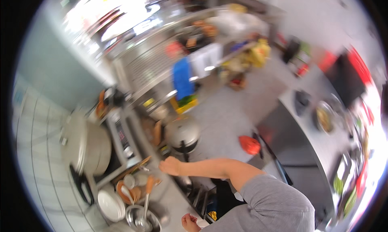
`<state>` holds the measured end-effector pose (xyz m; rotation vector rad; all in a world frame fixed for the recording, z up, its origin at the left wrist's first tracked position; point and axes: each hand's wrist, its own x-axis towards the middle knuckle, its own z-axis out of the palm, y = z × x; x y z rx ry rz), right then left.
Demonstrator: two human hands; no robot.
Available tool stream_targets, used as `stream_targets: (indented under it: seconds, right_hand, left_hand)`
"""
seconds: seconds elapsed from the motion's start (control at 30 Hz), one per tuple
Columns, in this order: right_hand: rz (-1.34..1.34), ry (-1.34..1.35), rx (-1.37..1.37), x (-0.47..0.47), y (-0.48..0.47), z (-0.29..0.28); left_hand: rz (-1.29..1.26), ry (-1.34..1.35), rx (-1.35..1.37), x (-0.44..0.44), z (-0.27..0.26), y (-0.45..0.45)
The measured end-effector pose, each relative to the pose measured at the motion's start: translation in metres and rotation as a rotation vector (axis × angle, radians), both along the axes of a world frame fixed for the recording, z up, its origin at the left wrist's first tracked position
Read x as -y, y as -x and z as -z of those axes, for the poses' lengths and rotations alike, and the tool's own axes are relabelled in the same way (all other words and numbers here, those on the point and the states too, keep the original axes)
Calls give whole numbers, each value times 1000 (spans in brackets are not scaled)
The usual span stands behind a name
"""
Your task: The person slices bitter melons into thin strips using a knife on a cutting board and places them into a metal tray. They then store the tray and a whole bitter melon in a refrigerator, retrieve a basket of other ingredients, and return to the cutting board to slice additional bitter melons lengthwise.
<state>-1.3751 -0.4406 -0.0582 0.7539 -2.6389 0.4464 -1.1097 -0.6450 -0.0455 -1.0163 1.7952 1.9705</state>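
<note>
My right hand [170, 165] is stretched over the counter's edge, fingers curled; whether it holds anything is unclear. Just left of it lie thin wooden sticks [145, 161]. At the bottom, beside the counter, my left hand [190, 223] has bent fingers, and its grip cannot be made out. On the counter [172, 198] between them and the tiled wall are a metal bowl [130, 212] with a ladle [147, 198] in it, stacked white plates [110, 205] and orange bowls [121, 193]. A large lidded pot [91, 147] stands by a cooker's control panel [122, 136].
A lidded pot with a black handle [182, 133] stands below the counter's edge. A red bag [250, 144] lies on the floor. To the right is a steel counter [315, 123] with a bowl of food [324, 117]. A steel draining surface [148, 62] and blue cloth [183, 77] are ahead.
</note>
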Motion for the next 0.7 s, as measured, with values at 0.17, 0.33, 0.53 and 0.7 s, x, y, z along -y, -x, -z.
stream_targets:
  seconds: [0.17, 0.33, 0.53, 0.7]
  right_hand:
    - [318, 99, 450, -130, -210, -31]
    - [707, 343, 637, -210, -510, -80]
    - [1434, 540, 579, -175, -763, -99]
    - [1779, 638, 324, -154, -847, -104]
  left_hand:
    - [441, 65, -182, -127, -31, 24]
    - [1158, -183, -176, -266, -37, -70]
    - [2100, -188, -549, -388, -3, -269]
    - [2539, -247, -786, -437, -75, -426]
